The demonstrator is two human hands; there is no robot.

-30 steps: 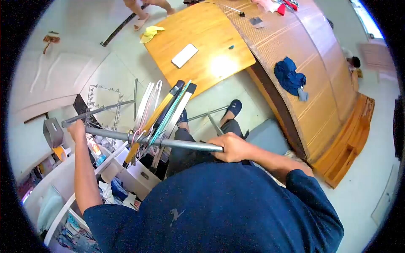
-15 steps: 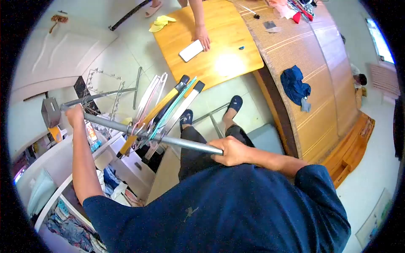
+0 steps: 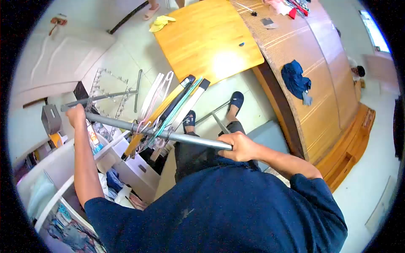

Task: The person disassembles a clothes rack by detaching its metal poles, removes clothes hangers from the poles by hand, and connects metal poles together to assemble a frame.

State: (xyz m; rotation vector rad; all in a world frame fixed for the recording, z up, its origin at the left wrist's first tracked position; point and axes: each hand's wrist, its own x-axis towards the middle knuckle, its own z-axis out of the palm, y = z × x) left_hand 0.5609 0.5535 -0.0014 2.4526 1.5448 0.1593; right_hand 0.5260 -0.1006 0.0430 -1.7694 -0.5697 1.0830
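Note:
A grey metal clothes rail (image 3: 190,140) runs across in front of my body. My left hand (image 3: 76,115) is closed round the rail near its far left end. Around the other end of the rail, my right hand (image 3: 238,146) is wrapped, close to my waist. Several clothes hangers (image 3: 177,103) in white, yellow, black and teal hang bunched on the rail between my hands. Part of the stand's metal base (image 3: 138,90) shows on the floor beyond the rail. Beside it is a wire rack with small clips (image 3: 110,90).
A wooden table (image 3: 190,38) stands ahead with a yellow cloth (image 3: 162,23) at its corner. To the right, a bed with a woven mat (image 3: 320,84) holds dark blue clothing (image 3: 294,78). Open drawers with clothes (image 3: 69,227) lie at lower left. Another person's foot (image 3: 152,12) shows at the top.
The other person's hand and the white phone have left the table. My right hand and the rail's near end have shifted slightly to the right, with the hangers.

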